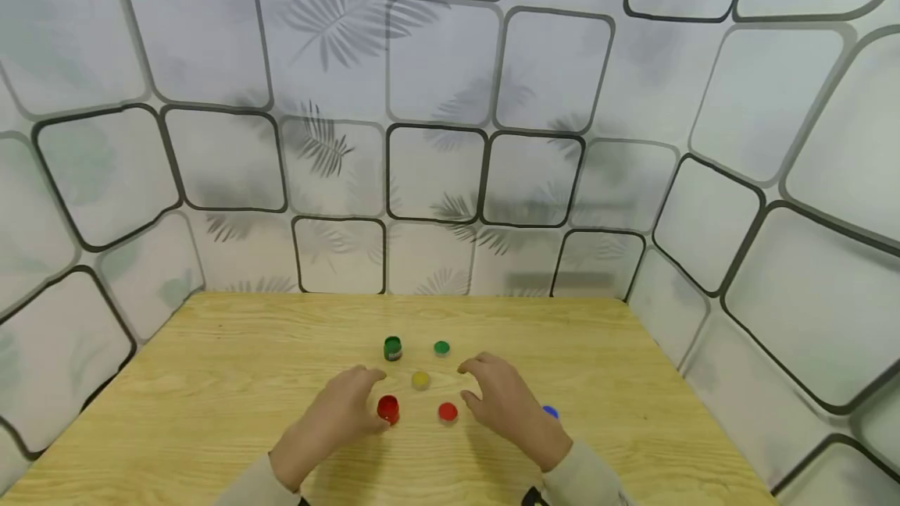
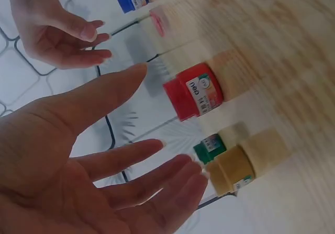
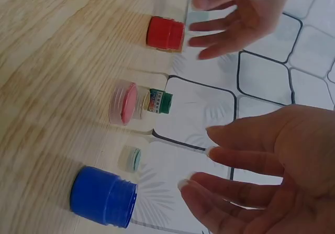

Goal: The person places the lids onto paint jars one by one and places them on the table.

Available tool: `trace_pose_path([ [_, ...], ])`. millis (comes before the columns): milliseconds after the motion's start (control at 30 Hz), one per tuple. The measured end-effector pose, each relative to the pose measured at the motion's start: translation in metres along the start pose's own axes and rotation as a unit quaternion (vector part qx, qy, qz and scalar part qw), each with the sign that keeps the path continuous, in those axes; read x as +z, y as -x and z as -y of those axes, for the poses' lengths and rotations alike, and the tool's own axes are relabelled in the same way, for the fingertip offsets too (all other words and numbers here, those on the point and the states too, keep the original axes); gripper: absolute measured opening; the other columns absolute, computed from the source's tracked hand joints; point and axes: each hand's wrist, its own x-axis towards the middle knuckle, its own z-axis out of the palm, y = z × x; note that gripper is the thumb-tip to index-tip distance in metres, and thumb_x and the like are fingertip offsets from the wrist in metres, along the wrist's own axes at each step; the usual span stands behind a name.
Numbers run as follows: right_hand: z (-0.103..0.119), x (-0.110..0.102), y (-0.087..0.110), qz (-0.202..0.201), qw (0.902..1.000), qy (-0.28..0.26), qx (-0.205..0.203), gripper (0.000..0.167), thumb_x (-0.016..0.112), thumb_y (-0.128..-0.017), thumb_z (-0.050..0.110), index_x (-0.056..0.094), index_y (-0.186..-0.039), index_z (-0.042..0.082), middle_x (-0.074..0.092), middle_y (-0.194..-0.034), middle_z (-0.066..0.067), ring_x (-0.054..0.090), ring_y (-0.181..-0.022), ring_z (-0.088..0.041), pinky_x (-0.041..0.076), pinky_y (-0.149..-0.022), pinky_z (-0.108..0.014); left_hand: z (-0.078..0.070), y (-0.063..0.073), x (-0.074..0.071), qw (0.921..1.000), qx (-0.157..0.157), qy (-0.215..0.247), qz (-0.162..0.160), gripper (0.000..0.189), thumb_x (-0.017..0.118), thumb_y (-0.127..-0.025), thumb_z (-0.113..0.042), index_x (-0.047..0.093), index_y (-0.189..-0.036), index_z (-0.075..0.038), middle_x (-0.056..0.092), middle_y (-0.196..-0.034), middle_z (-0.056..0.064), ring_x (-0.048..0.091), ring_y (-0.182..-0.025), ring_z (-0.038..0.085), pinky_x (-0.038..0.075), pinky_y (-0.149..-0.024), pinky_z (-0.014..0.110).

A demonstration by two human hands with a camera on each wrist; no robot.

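My left hand point(image 1: 341, 408) hovers with fingers apart around the open red jar point(image 1: 387, 408). In the left wrist view a gap shows between that hand point(image 2: 99, 166) and the red jar point(image 2: 193, 91); a yellow jar point(image 2: 231, 170) stands near its fingertips. Loosely bent and holding nothing, my right hand point(image 1: 509, 406) is just right of the red lid point(image 1: 448, 411). A blue jar point(image 3: 102, 196) stands near it, mostly hidden behind the right hand in the head view. Between the hands lies a yellow lid point(image 1: 420, 379).
Farther back on the wooden table point(image 1: 267, 350) stand an open green jar point(image 1: 392, 348) and, to its right, a green lid point(image 1: 441, 348). A patterned curtain point(image 1: 436, 178) encloses the back and sides of the table.
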Motion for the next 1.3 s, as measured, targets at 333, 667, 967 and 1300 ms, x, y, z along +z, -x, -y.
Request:
trace_pose_path([
  [333,-0.002,0.002,-0.012,0.069,0.9970,-0.030,-0.020,0.023,0.081,-0.085,0.004,0.074,-0.106,-0.002,0.076,-0.101,-0.016,0.071,-0.082,-0.025,0.057,-0.070,-0.029,0.011,-0.016,0.005,0.9981,-0.036,0.029,0.041,0.042,0.093,-0.067,-0.004,0.069,-0.101,0.004,0.069,-0.096,0.014,0.063,-0.089,0.027,0.056,-0.080,0.047],
  [667,0.000,0.000,-0.024,0.184,0.9799,-0.077,0.003,0.022,0.082,-0.083,0.001,0.076,-0.104,0.001,0.077,-0.104,-0.012,0.074,-0.086,-0.026,0.059,-0.076,-0.028,0.014,-0.024,0.008,0.9967,-0.043,0.031,0.062,0.038,0.094,-0.066,-0.001,0.068,-0.094,0.002,0.065,-0.085,0.010,0.059,-0.077,0.021,0.053,-0.070,0.038],
  [967,-0.001,0.013,-0.035,0.229,0.9710,-0.068,0.013,0.022,0.086,-0.081,0.007,0.078,-0.101,0.006,0.078,-0.103,-0.007,0.073,-0.085,-0.018,0.057,-0.076,-0.024,0.012,-0.030,0.015,0.9956,-0.046,0.020,0.079,0.043,0.096,-0.064,-0.005,0.069,-0.097,-0.001,0.067,-0.092,0.011,0.061,-0.082,0.021,0.056,-0.075,0.039],
  [1300,0.004,0.022,-0.041,0.240,0.9688,-0.061,0.017,0.021,0.086,-0.080,0.004,0.078,-0.099,0.009,0.078,-0.100,-0.003,0.071,-0.093,-0.017,0.057,-0.079,-0.024,0.014,-0.033,0.018,0.9968,-0.030,0.014,0.073,0.046,0.098,-0.060,-0.004,0.069,-0.095,-0.005,0.066,-0.089,0.008,0.060,-0.083,0.020,0.054,-0.075,0.038],
])
